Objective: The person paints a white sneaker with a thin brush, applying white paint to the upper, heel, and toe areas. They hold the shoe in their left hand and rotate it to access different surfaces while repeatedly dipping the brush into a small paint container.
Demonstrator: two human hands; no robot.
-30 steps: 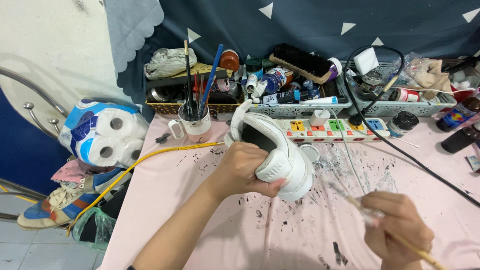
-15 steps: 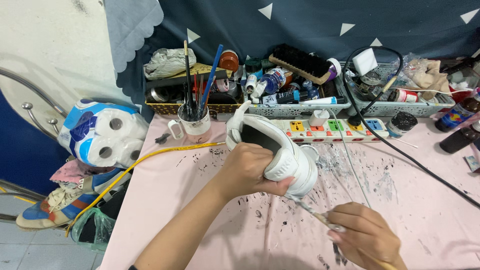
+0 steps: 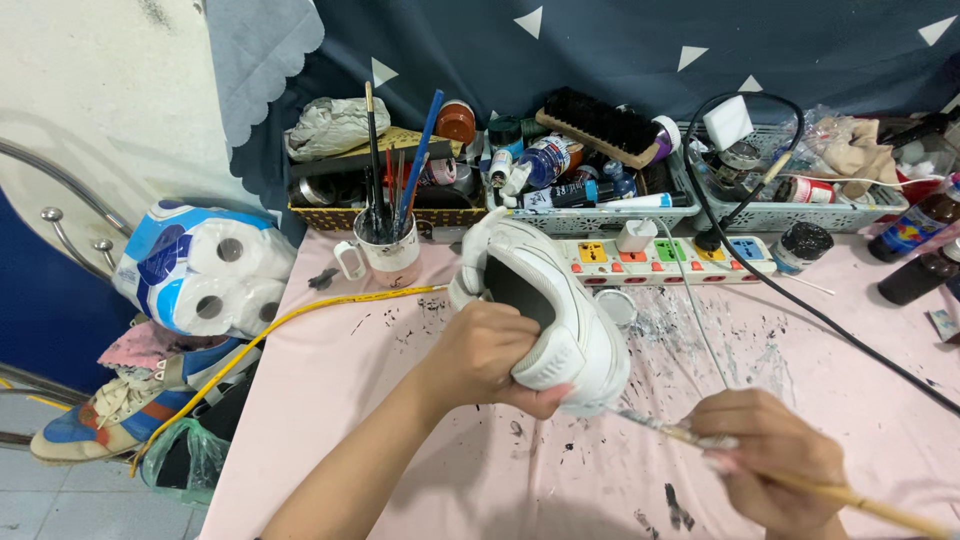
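Note:
A white sneaker (image 3: 560, 300) is held tilted above the pink table, its opening facing me. My left hand (image 3: 485, 355) grips it around the heel, fingers wrapped over the side. My right hand (image 3: 765, 455) holds a thin wooden paintbrush (image 3: 700, 437) low at the right, and the brush tip touches the sneaker's heel end near the sole.
A white mug of brushes (image 3: 388, 255) stands at the back left, and a power strip (image 3: 660, 258) lies behind the sneaker. Baskets of bottles and a bristle brush (image 3: 600, 125) line the back. Toilet rolls (image 3: 200, 275) sit at the left edge. Black cable (image 3: 830, 325) crosses the paint-spattered tablecloth (image 3: 400, 420).
My right hand has moved left and up, bringing the brush tip from the open table to the sneaker's heel. The sneaker has tipped slightly lower in my left hand.

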